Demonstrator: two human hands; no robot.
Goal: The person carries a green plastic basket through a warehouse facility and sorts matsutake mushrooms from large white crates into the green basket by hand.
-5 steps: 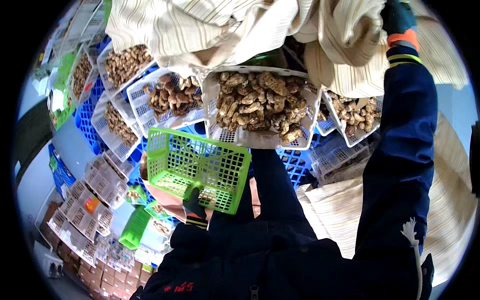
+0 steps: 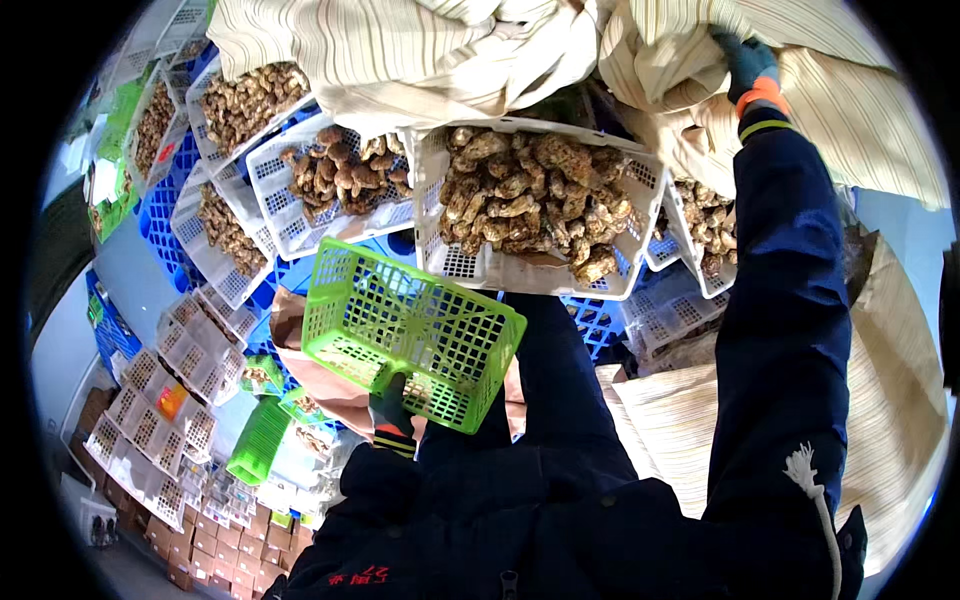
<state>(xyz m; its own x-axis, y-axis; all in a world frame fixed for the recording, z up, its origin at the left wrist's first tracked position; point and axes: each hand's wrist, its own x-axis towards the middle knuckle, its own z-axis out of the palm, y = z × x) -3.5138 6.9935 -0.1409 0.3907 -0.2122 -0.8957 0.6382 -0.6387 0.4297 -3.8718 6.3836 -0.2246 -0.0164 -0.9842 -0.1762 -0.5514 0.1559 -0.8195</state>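
Note:
My left hand (image 2: 392,404), in a dark glove, grips the near wall of an upright green plastic basket (image 2: 415,325) with a lattice bottom and nothing in it. Far right, my right hand (image 2: 750,72), in a dark glove with an orange cuff, is closed on a bunched part of a cream striped cloth (image 2: 665,50); its fingertips are partly hidden in the folds. Between my hands stands a white crate (image 2: 480,268) heaped with brown, knobbly mushrooms (image 2: 540,190). The cloth hangs over the far side of the crates.
More white crates of mushrooms (image 2: 345,178) stand to the left and right on blue pallets (image 2: 160,215). Stacked green baskets (image 2: 258,440) and white crates (image 2: 150,440) lie at the lower left, near brown cartons (image 2: 225,548). More striped cloth (image 2: 890,370) covers the right side.
My right hand has come left and nearer, and the cloth beside it has shifted and refolded. The green basket in my left hand has moved slightly right.

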